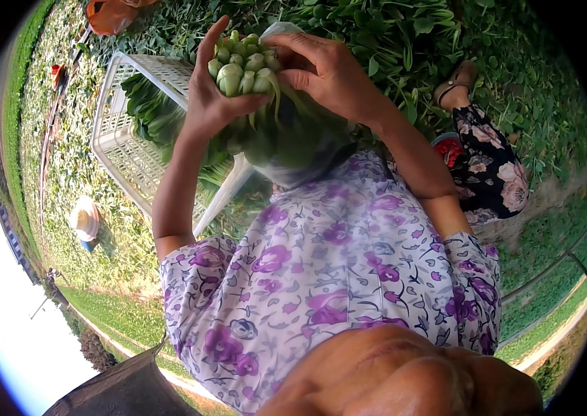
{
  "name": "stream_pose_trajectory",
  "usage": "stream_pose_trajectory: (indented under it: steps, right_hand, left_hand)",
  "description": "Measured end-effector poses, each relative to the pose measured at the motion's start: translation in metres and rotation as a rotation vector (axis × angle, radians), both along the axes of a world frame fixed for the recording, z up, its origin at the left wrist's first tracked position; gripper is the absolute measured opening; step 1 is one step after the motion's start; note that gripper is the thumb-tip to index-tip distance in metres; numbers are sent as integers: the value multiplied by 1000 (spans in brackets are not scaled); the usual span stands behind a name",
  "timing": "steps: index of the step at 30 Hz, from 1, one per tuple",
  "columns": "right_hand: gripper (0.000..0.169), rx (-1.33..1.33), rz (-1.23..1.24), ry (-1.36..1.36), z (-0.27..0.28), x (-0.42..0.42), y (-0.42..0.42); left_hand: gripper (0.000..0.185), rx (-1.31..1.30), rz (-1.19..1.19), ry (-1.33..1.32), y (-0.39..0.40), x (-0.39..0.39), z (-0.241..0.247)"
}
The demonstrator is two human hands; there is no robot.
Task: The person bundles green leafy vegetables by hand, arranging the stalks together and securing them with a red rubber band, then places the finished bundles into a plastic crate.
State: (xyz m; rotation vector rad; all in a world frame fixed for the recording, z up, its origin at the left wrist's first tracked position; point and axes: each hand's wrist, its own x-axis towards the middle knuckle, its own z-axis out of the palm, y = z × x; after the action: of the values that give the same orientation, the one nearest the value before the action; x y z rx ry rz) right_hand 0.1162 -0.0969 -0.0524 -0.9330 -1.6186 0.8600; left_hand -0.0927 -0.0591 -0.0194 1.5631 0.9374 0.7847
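Note:
A bunch of leafy greens (246,67) is held with its thick, pale green stem ends turned up towards me and its blurred leaves hanging towards my lap. My left hand (213,91) clasps it from the left, thumb across the near side and a finger raised along the far side. On the right, my right hand (324,67) has its thumb and fingers curled at the bunch's edge; its fingertips are partly hidden. Clear plastic film (280,28) shows just beyond these fingers. Left of the bunch, a white plastic crate (127,138) contains more greens (155,112).
Cut greens (403,41) cover the ground ahead. A leg in black floral trousers (496,171) with a brown clog (457,83) lies right, near a container of red things (449,151). An orange bag (111,15) is upper left. A person in a pale hat (84,218) is in the field.

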Motion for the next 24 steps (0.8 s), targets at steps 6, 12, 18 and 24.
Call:
stream_pose_trajectory:
  steps: [6, 12, 18, 24]
  right_hand:
    - [42, -305, 52, 59, 3, 2, -2]
    - [38, -478, 178, 25, 20, 7, -3]
    - [41, -249, 196, 94, 27, -8, -10]
    - [49, 145, 144, 127, 53, -17, -5]
  left_hand:
    - [117, -25, 15, -37, -3, 3, -2]
    - [116, 32, -2, -62, -5, -2, -9]
    - [118, 169, -2, -146, -15, -17, 10]
    - [114, 877, -88, 140, -12, -23, 59]
